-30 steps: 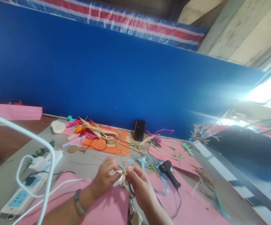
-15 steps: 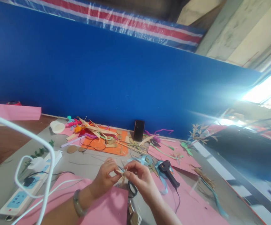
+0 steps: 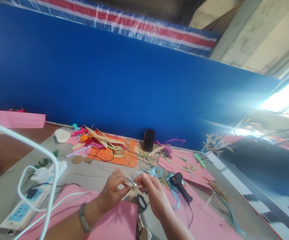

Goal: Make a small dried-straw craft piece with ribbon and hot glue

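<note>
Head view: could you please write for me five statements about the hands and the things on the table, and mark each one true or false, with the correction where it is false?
1. The left hand pinches a small pale piece. True.
2. The bracelet is on the right wrist. False: it is on the left wrist.
3. The black glue gun lies to the right of the right hand. True.
4. The dark phone lies flat on the orange sheet. False: it stands up in front of the blue panel, to the right of that sheet.
5. A white plug is on the power strip. True.
</note>
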A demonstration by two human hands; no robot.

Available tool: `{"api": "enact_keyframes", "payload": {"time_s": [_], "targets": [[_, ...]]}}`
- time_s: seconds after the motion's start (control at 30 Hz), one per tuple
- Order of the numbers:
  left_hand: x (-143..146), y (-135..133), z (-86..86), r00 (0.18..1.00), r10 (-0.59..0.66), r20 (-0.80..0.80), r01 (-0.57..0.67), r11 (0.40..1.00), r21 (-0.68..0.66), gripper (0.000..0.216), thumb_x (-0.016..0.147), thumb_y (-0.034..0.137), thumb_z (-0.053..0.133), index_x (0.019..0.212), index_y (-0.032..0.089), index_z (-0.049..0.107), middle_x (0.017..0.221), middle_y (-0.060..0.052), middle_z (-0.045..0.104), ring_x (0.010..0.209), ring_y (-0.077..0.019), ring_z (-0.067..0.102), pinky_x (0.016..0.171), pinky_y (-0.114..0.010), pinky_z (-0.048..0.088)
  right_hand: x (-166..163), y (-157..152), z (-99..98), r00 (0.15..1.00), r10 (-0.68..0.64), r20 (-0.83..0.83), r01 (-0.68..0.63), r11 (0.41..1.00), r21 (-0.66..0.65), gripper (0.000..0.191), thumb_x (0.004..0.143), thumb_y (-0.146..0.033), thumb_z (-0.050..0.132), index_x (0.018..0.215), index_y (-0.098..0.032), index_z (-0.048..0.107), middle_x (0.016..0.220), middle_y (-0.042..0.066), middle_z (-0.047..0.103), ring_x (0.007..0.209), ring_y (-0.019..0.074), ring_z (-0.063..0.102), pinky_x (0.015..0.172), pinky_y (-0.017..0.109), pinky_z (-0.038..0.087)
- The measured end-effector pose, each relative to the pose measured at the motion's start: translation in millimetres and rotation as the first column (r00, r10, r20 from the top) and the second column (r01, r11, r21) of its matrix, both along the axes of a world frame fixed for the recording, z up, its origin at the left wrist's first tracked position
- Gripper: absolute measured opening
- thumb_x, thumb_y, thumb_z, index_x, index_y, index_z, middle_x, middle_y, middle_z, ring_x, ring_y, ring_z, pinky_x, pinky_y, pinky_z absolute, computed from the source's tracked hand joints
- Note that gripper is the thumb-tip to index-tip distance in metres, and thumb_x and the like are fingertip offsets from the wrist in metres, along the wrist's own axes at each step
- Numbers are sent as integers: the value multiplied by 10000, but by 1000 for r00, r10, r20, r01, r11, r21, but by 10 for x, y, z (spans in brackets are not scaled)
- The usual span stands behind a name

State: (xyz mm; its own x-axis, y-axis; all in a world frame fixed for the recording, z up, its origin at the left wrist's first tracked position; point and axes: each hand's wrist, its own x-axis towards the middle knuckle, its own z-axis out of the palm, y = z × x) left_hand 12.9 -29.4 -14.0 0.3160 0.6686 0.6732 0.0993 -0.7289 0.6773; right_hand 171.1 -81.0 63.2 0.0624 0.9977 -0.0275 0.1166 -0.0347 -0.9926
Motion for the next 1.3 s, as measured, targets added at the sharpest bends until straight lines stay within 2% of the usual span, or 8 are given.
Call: {"api": "enact_keyframes", "payload": {"time_s": [0.13, 0.27, 0.4, 0.53, 0.63, 0.8, 1.03, 1.3], "targets": [[-23, -11, 27, 999, 44, 28, -38, 979, -200, 270, 800, 292, 660, 579, 181, 551, 617, -2, 565, 656, -148, 522, 659, -273, 410, 58, -13, -120, 996, -89, -13, 90, 994, 58, 552, 839, -652, 470, 767, -151, 690, 599, -3, 546, 547, 122, 477, 551, 247, 378], [-33, -31, 32, 993, 44, 113, 11, 893, -450, 255, 810, 361, 646, 661, 166, 574, 637, 3, 581, 633, -135, 533, 596, -235, 422, 47, -38, -309, 992, -57, 110, 50, 997, 65, 405, 801, -546, 609, 726, -152, 669, 583, -10, 549, 563, 125, 482, 540, 240, 384], [-12, -19, -12, 985, 55, 161, 41, 843, -536, 264, 787, 390, 663, 703, 156, 575, 637, 10, 579, 602, -122, 517, 564, -222, 418, -25, -80, -403, 971, -55, 231, 33, 994, 100, 285, 772, -440, 665, 775, -154, 674, 669, 17, 625, 618, 148, 527, 574, 258, 415], [-11, -8, 1, 994, 54, 98, -3, 890, -456, 284, 785, 384, 668, 636, 162, 571, 606, 11, 573, 603, -128, 521, 586, -233, 413, -32, -81, -281, 956, -158, 248, 100, 967, 234, 256, 786, -425, 654, 801, -170, 664, 694, 20, 624, 666, 165, 536, 656, 283, 430], [-7, 1, 2, 998, 55, 28, -43, 944, -326, 298, 780, 369, 677, 586, 172, 566, 622, -1, 577, 654, -148, 541, 634, -255, 416, -1, -33, -135, 963, -130, 238, 65, 962, 264, 295, 768, -452, 673, 874, -176, 677, 717, 21, 627, 695, 176, 540, 675, 288, 426], [22, 27, -55, 995, 96, -31, -99, 985, -143, 290, 786, 307, 666, 579, 188, 501, 593, 10, 530, 626, -147, 506, 623, -267, 391, -29, 74, 13, 987, 64, 149, -75, 994, 73, 263, 779, -419, 677, 749, -158, 682, 672, 14, 626, 640, 145, 520, 620, 254, 398], [12, 8, 1, 999, 6, -48, -3, 998, 64, 264, 862, 323, 563, 632, 201, 520, 596, 0, 527, 623, -157, 494, 668, -311, 374, -52, 104, -19, 955, 138, -262, -174, 978, -119, 328, 716, -397, 699, 528, -172, 551, 492, -54, 408, 470, 81, 333, 465, 209, 288], [-1, -21, 26, 999, -5, -32, 8, 996, 88, 228, 856, 279, 582, 652, 201, 515, 602, 7, 515, 622, -153, 482, 681, -313, 368, -16, 81, -97, 947, 157, -281, -206, 966, -154, 302, 720, -371, 700, 554, -173, 544, 509, -57, 394, 486, 79, 308, 485, 206, 258]]}}
